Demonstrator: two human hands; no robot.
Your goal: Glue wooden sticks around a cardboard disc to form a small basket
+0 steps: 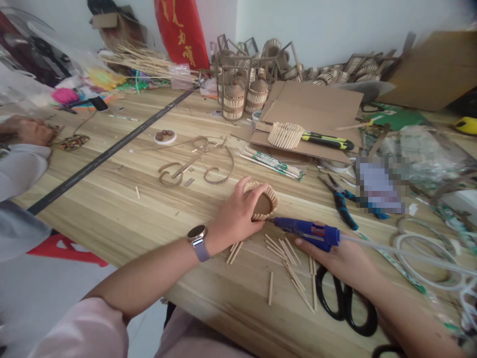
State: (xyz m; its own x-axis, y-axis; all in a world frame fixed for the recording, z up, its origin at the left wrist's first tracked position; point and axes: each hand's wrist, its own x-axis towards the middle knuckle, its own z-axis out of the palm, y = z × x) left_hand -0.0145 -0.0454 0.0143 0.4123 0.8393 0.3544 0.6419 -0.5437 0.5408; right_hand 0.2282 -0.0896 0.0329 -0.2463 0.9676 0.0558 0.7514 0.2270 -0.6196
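My left hand point(238, 214) is closed around a small round basket point(265, 204) with a brown base and a ring of short wooden sticks standing round its edge. In my right hand point(341, 256) is a blue glue gun point(307, 231), a clear glue stick trailing from its back. Its nozzle points at the basket's near right side; whether it touches cannot be made out. Short loose wooden sticks point(281, 248) lie on the table just below both hands. Black-handled scissors point(346, 303) rest under my right forearm, their blades hidden.
Pliers point(341, 199) lie right of the basket. Cardboard point(309, 109) behind carries a stick ring point(285, 135) and a utility knife point(328, 140). Curled brown strips point(219, 169) lie at centre. A black bar point(115, 149) crosses the table; another person's hands point(33, 130) are beyond it.
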